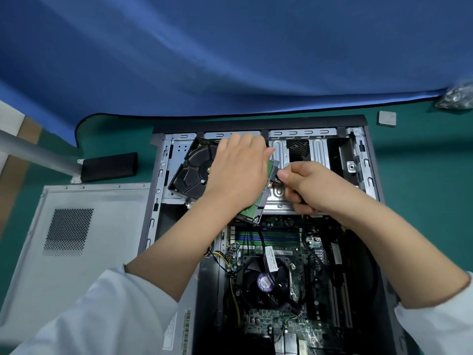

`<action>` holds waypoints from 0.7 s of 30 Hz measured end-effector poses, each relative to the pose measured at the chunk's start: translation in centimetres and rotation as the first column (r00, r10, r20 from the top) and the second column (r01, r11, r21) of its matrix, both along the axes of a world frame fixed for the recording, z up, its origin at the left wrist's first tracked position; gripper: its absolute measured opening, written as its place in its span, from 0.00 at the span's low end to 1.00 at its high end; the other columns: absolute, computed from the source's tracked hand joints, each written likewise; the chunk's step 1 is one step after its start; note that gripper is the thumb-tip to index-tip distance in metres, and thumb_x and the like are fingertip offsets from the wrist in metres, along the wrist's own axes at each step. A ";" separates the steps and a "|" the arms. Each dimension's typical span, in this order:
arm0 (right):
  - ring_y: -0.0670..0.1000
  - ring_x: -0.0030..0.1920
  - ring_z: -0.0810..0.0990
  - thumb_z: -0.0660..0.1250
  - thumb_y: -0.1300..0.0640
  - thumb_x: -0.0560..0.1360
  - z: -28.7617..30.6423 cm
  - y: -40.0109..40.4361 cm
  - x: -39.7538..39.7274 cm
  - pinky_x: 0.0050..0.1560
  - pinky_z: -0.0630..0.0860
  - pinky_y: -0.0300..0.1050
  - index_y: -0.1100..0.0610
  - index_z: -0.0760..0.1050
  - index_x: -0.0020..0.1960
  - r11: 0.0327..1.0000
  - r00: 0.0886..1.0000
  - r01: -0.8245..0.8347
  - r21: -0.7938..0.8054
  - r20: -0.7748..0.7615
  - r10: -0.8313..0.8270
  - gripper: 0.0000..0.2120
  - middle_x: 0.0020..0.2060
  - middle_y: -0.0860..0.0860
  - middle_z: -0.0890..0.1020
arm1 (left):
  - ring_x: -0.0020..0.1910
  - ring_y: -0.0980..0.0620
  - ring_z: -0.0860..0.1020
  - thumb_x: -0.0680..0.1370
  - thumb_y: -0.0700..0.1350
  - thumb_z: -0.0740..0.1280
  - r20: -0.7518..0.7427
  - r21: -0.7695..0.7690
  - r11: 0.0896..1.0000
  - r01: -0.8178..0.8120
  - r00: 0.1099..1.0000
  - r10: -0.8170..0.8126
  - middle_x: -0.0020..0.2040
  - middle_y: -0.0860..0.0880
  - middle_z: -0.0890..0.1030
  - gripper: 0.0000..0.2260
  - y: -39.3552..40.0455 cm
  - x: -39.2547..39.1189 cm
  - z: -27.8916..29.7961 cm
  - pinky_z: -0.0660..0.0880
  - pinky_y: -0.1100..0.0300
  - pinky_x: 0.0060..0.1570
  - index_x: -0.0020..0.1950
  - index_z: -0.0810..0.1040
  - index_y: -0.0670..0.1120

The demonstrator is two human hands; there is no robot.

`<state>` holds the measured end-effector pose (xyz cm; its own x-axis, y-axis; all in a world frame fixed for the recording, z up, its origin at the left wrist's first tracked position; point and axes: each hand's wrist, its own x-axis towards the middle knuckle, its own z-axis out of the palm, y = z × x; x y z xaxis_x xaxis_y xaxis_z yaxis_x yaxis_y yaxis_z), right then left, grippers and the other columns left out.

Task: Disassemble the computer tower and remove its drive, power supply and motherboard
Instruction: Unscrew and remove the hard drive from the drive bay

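Observation:
The open computer tower (pixel 372 160) lies on its side on the green table. A black hard drive (pixel 194 167) with a green circuit board sits tilted over the metal drive cage (pixel 317 152) at the far end. My left hand (pixel 238 170) lies on the drive and grips its far edge. My right hand (pixel 304 185) pinches a black cable plug (pixel 277 176) at the drive's connector end. Nearer me the motherboard (pixel 314 254) with its CPU fan (pixel 266 285) sits in the case. The power supply is not visible.
The removed grey side panel (pixel 76 252) lies to the left of the tower. A black block (pixel 110 166) and a metal post (pixel 38 155) stand at the far left. A small square chip (pixel 387 118) and a bag of screws (pixel 458 97) lie far right, by the blue mat (pixel 230 60).

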<state>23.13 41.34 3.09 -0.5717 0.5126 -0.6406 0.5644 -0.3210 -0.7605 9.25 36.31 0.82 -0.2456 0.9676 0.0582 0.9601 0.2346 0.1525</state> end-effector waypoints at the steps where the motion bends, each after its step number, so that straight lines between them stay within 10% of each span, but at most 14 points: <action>1: 0.46 0.18 0.63 0.56 0.55 0.82 0.0 0.1 0.0 0.20 0.59 0.36 0.58 0.68 0.42 1.000 1.000 -0.008 -0.005 0.002 0.008 0.12 0.22 0.49 0.68 | 0.44 0.51 0.60 0.83 0.51 0.49 0.006 0.002 1.000 0.001 1.000 -0.001 0.44 0.50 0.68 0.09 0.0 0.0 0.0 0.59 0.56 0.50 0.45 0.61 0.50; 7: 0.52 0.24 0.67 0.57 0.56 0.81 -0.2 0.0 -0.9 0.30 0.66 0.47 0.62 0.71 0.43 0.969 0.987 -0.102 0.224 0.148 0.070 0.12 0.26 0.53 0.68 | 0.44 0.50 0.60 0.83 0.51 0.49 -0.025 0.007 1.000 0.002 1.000 -0.002 0.47 0.47 0.73 0.09 0.0 0.1 -0.2 0.58 0.56 0.49 0.45 0.61 0.49; 12: 0.46 0.15 0.63 0.56 0.57 0.82 -0.2 0.0 -0.3 0.17 0.58 0.34 0.57 0.67 0.38 0.997 0.999 -0.008 0.071 0.041 0.005 0.14 0.20 0.48 0.66 | 0.43 0.51 0.60 0.83 0.50 0.49 -0.028 0.027 1.000 0.014 1.000 -0.013 0.46 0.48 0.73 0.11 0.0 0.0 -0.3 0.56 0.57 0.48 0.46 0.66 0.48; 21: 0.46 0.21 0.61 0.55 0.55 0.82 0.2 1.1 -0.1 0.21 0.58 0.35 0.57 0.65 0.42 0.996 0.997 -0.075 -0.047 0.025 0.077 0.12 0.26 0.49 0.64 | 0.43 0.51 0.60 0.83 0.51 0.49 -0.009 0.012 1.000 0.009 1.000 -0.009 0.43 0.51 0.67 0.09 0.0 0.1 -0.1 0.57 0.57 0.48 0.45 0.61 0.49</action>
<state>23.07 42.48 3.30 -0.5904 0.4376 -0.6782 0.6083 -0.3110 -0.7303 9.31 36.30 0.75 -0.2360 0.9691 0.0716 0.9635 0.2238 0.1467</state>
